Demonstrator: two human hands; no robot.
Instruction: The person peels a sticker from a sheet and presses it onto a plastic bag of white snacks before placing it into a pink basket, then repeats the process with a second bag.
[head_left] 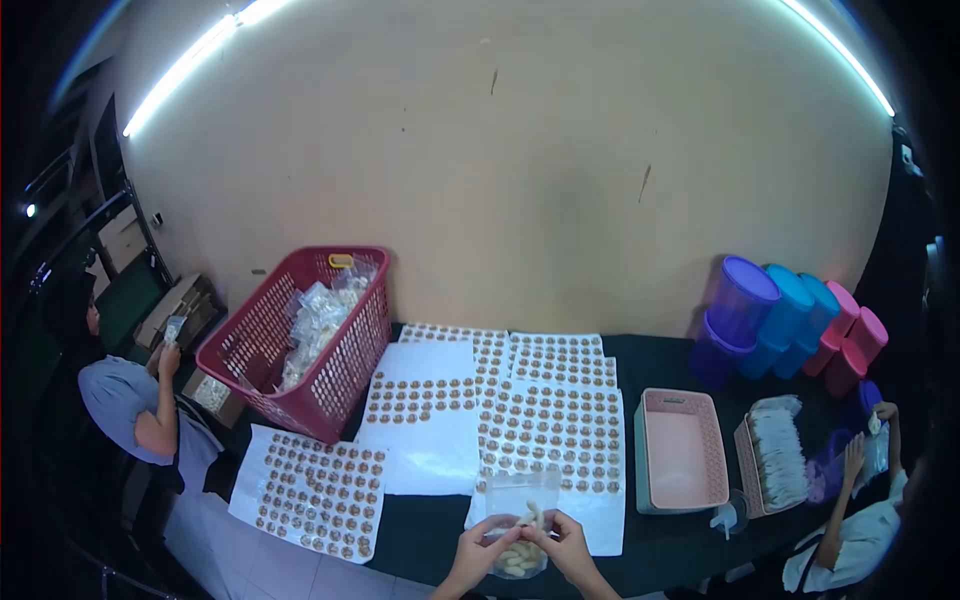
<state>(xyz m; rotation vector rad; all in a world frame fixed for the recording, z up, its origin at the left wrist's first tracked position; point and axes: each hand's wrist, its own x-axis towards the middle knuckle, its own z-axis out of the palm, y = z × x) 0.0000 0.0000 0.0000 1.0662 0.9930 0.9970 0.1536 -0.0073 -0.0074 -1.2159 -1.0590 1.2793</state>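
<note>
Low in the middle, a clear pouch holds pale, finger-shaped pieces in its lower part. My left hand is closed on the pouch's left side, thumb turned inward. On the other side my right hand grips it, and both sets of fingertips meet across its front. Pale pieces also show just above my fingertips. Beneath the pouch's upper part lies a white sheet of round brown-and-white stickers.
More sticker sheets cover the dark table. A maroon basket of filled bags stands at the left. Rightward are a pink basket, a basket of packed pouches and colored canisters. One person stands left, another right, both handling pouches.
</note>
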